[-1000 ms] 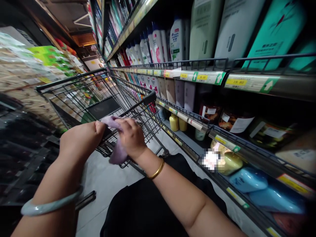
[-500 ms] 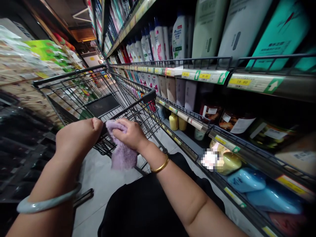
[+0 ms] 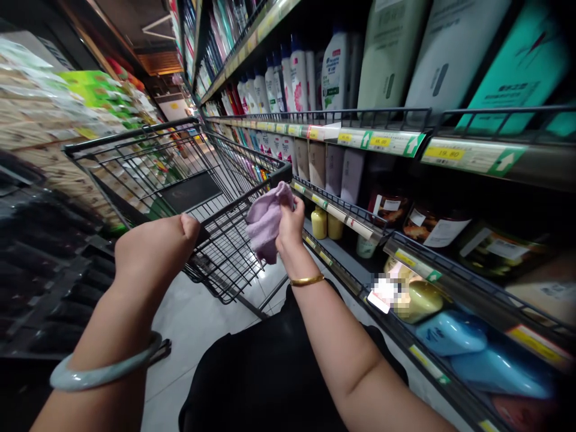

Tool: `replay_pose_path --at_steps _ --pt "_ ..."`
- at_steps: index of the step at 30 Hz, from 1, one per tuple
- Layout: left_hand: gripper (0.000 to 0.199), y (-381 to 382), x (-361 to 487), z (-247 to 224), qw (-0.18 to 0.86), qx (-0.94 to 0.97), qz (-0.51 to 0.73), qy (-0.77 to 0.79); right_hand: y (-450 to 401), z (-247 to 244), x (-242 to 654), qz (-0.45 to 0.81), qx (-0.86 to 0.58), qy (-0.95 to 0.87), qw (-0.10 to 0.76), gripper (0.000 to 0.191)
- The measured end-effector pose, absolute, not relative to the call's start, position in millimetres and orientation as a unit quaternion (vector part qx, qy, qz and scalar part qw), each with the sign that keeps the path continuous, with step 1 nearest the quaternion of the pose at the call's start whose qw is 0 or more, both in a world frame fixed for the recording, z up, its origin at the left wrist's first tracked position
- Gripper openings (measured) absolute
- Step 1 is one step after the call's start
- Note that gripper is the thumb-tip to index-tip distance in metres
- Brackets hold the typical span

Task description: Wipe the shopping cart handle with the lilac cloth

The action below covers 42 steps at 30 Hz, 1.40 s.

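Note:
My left hand [image 3: 155, 249], with a pale bangle on its wrist, is closed round the near handle bar of a black wire shopping cart [image 3: 225, 216]. A light purple cloth [image 3: 266, 222] hangs from my right hand [image 3: 290, 222], pinched between thumb and fingers, near the cart's right corner. The cloth lies against the end of the bar or just in front of it; which one I cannot tell. A gold bracelet circles the right wrist. Wire mesh shows through the cart basket.
Shelves with shampoo bottles [image 3: 335, 72], price labels [image 3: 450, 153] and brown-lidded jars [image 3: 436, 225] run along the right. Blue bottles [image 3: 450, 331] lie on the lower shelf. Stacked packages [image 3: 40, 108] line the left side. Grey floor tiles [image 3: 180, 324] show below the cart.
My right hand has moved right and up along the bar with the cloth, from the middle to the right corner. My left hand keeps its hold. The view has shifted slightly.

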<state>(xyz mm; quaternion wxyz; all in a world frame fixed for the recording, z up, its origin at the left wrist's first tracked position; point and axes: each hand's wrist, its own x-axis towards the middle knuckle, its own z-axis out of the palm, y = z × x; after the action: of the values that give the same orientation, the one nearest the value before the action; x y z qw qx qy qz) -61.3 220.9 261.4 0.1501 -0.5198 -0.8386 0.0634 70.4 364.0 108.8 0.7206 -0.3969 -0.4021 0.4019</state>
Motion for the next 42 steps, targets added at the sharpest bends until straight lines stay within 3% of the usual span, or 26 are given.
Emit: replay_pose_path --at_steps 3,8,12,14,17,22,25,27,30,31,36,42 --pt "0.069 217.5 -58.7 259.9 0.163 -0.526 0.071 -0.832 365.0 115.7 76.3 0.436 -0.434 -0.349 0.707 0.042" --pt "0.064 209.9 -47.0 260.5 0.165 -0.532 0.076 -0.827 369.6 116.9 85.9 0.383 -0.507 -0.314 0.706 0.037" --pt "0.063 205.6 -38.8 262.1 0.161 -0.539 0.059 -0.825 357.0 115.3 77.5 0.315 -0.504 -0.375 0.711 0.023" --pt "0.065 204.9 -38.9 262.4 0.162 -0.542 0.052 -0.823 348.8 116.2 73.9 0.282 -0.511 -0.413 0.699 0.028" --pt "0.068 207.8 -42.1 262.1 0.167 -0.560 0.041 -0.811 341.9 120.5 82.1 0.269 -0.524 -0.497 0.637 0.049" --pt "0.065 227.4 -42.7 257.5 0.161 -0.559 0.013 -0.813 346.8 121.7 121.0 0.326 -0.476 -0.697 0.425 0.107" --pt "0.062 240.6 -38.8 253.7 0.173 -0.550 -0.005 -0.817 351.6 110.8 130.1 0.307 -0.471 -0.719 0.409 0.125" --pt "0.061 246.9 -36.0 251.9 0.181 -0.548 -0.013 -0.816 354.4 104.6 128.7 0.278 -0.502 -0.685 0.448 0.102" --pt "0.060 252.6 -33.0 250.7 0.186 -0.548 -0.015 -0.815 356.2 108.9 123.3 0.247 -0.531 -0.639 0.499 0.036" --pt "0.060 253.7 -32.4 250.6 0.187 -0.549 -0.013 -0.815 355.4 114.3 120.9 0.247 -0.526 -0.628 0.517 0.024" --pt "0.061 256.1 -30.7 249.9 0.199 -0.541 -0.008 -0.817 346.8 137.9 104.7 0.200 -0.402 -0.605 0.658 0.028" --pt "0.061 258.2 -31.5 247.7 0.205 -0.542 -0.018 -0.815 355.9 112.0 103.0 0.230 -0.543 -0.523 0.616 0.018"
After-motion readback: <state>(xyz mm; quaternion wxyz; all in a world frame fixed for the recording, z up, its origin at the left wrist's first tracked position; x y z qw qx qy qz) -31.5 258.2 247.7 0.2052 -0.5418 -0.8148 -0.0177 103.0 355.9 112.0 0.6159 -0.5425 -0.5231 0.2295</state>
